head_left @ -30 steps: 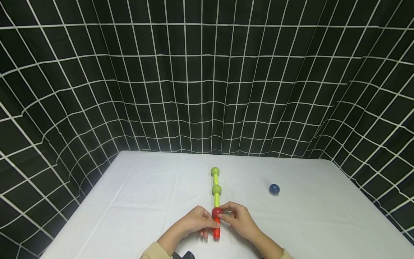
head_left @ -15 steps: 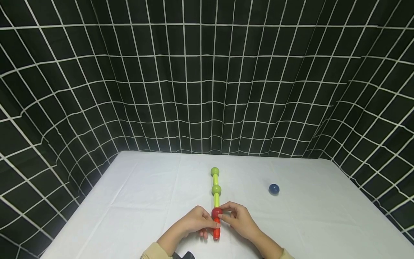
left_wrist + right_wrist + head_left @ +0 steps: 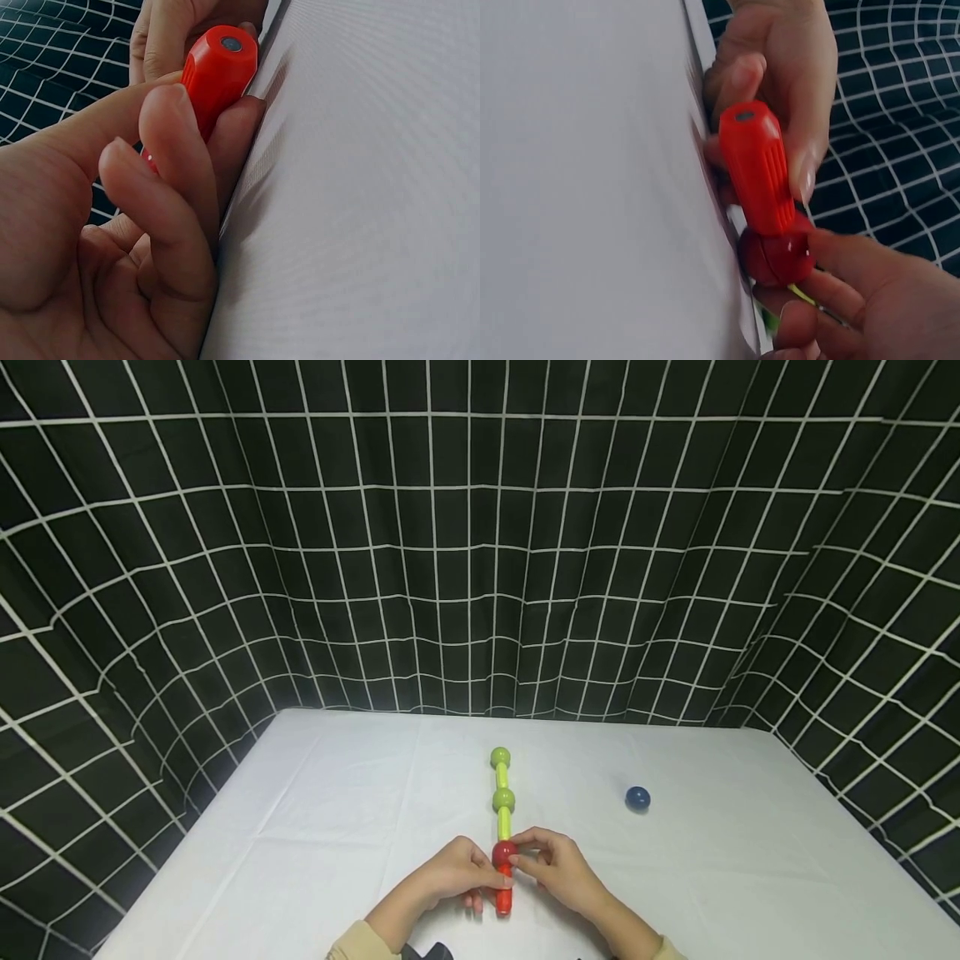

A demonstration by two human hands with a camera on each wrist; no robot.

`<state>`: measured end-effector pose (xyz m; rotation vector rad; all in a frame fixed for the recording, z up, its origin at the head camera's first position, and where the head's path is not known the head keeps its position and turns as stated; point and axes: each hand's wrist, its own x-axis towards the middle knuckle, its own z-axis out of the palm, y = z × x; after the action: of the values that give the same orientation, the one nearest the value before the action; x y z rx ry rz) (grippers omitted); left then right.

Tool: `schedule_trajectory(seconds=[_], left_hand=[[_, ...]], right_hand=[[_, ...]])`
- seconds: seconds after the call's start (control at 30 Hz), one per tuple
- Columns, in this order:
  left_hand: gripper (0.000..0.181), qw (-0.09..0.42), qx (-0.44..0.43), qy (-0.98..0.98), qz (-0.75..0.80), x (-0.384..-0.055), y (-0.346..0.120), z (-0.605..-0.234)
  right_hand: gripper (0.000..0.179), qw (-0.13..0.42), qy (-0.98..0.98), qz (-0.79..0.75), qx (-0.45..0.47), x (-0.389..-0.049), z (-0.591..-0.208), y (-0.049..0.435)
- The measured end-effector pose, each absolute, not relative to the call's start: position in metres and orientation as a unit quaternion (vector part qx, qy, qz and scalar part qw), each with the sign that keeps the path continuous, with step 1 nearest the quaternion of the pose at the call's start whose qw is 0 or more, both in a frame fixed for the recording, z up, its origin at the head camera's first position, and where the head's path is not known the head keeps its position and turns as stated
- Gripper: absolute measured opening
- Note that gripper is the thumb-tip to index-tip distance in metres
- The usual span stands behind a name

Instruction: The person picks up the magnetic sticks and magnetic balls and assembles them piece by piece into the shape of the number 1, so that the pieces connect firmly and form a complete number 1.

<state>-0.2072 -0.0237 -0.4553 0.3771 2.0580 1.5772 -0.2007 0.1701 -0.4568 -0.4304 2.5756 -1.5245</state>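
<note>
My left hand [image 3: 462, 872] pinches a red ribbed magnetic rod [image 3: 756, 169] between thumb and fingers; its near end shows a grey metal disc in both wrist views. The rod's far end meets a glossy red ball [image 3: 774, 259], which my right hand [image 3: 558, 870] pinches from the right side. Beyond the red ball, a yellow-green rod [image 3: 504, 823], a green ball [image 3: 503, 799], a second yellow-green rod [image 3: 502, 776] and another green ball [image 3: 500, 757] run away from me in one straight line. In the left wrist view the red rod [image 3: 219, 75] lies close to the tabletop.
A dark blue ball [image 3: 637, 798] lies apart on the right side of the white-covered table [image 3: 315, 793]. A black curtain with a white grid [image 3: 487, 568] stands behind and at both sides. A dark object [image 3: 435, 952] shows at the bottom edge beside the left wrist.
</note>
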Motion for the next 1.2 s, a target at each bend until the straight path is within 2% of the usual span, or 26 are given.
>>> schedule_trajectory(seconds=[0.17, 0.4, 0.6, 1.2], left_hand=[[0.024, 0.258, 0.137, 0.762, 0.578, -0.207, -0.024, -0.453], [0.022, 0.259, 0.136, 0.764, 0.575, -0.208, -0.024, -0.452], [0.021, 0.261, 0.131, 0.765, 0.574, -0.207, -0.024, -0.453], [0.022, 0.26, 0.13, 0.767, 0.572, -0.208, -0.022, -0.457]], right_hand=[[0.03, 0.036, 0.862, -0.49, -0.128, -0.206, -0.454, 0.177], [0.024, -0.021, 0.875, -0.482, -0.049, -0.222, -0.457, 0.197], [0.028, -0.059, 0.876, -0.479, -0.005, -0.233, -0.459, 0.221], [0.036, -0.092, 0.89, -0.445, 0.043, -0.238, -0.451, 0.267]])
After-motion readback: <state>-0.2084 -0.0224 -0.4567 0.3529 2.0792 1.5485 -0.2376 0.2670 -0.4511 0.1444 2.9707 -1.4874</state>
